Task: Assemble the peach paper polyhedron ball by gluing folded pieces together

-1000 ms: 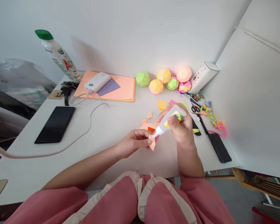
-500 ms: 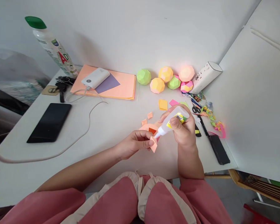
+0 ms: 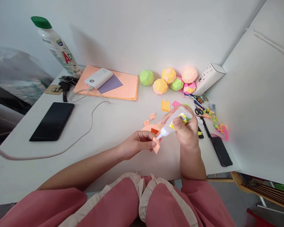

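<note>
A small folded peach paper piece (image 3: 156,147) is pinched between the thumb and fingers of my left hand (image 3: 138,144). Wrapped around a clear glue bottle (image 3: 177,120) is my right hand (image 3: 186,130); the bottle tilts down to the left, its nozzle tip at the paper's upper edge. Behind the hands lies a partly hidden round peach paper shape (image 3: 148,127) with an orange-red patch. Two small folded peach pieces (image 3: 152,116) sit just beyond it, near a stack of yellow-orange paper squares (image 3: 165,106).
Several faceted paper balls (image 3: 146,78) stand along the wall beside a white box (image 3: 209,79). Scissors (image 3: 198,111), paper scraps and a black phone (image 3: 221,151) lie right. Leftward are a dark tablet (image 3: 52,121), a cable, a power bank (image 3: 98,78) on paper sheets, and a bottle (image 3: 59,47).
The view has shifted slightly, so objects at the left appear a little further right. Both hands keep their holds, with the nozzle still at the paper piece.
</note>
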Action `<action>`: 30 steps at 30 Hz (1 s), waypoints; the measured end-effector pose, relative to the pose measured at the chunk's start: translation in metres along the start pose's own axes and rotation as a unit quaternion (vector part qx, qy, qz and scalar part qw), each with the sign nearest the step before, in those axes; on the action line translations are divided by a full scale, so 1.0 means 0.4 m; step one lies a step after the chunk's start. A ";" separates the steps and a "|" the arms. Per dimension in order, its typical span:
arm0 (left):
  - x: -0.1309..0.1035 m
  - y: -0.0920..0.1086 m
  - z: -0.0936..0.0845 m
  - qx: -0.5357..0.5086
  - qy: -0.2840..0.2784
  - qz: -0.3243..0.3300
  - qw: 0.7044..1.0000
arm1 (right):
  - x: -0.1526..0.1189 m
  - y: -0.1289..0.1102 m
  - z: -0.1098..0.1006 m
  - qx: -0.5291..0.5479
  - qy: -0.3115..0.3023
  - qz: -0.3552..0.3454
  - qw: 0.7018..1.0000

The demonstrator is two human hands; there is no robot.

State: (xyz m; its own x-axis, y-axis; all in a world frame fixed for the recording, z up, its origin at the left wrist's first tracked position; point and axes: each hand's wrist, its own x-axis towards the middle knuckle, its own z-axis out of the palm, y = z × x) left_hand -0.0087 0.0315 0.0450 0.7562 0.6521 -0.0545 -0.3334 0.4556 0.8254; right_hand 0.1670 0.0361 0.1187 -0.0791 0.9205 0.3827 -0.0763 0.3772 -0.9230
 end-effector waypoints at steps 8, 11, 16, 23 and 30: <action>-0.001 0.001 0.001 0.007 0.001 -0.005 1.000 | -0.002 -0.003 0.003 0.004 -0.013 -0.011 1.000; -0.001 0.000 -0.001 0.009 0.002 -0.005 1.000 | -0.002 -0.003 0.001 -0.005 -0.015 -0.005 1.000; -0.003 0.007 0.003 0.010 0.004 -0.007 1.000 | 0.002 -0.019 -0.008 -0.054 -0.047 -0.007 0.997; -0.005 0.011 0.005 0.006 0.005 -0.004 1.000 | -0.003 -0.026 -0.011 -0.093 -0.044 -0.025 0.994; -0.002 -0.003 -0.005 -0.009 0.010 0.008 1.000 | -0.006 0.000 -0.003 -0.061 0.019 0.005 0.998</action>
State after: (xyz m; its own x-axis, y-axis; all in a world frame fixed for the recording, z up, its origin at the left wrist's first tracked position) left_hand -0.0099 0.0316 0.0428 0.7399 0.6707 -0.0522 -0.3553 0.4555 0.8163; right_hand 0.1684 0.0339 0.1177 -0.0412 0.9267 0.3736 0.0459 0.3753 -0.9258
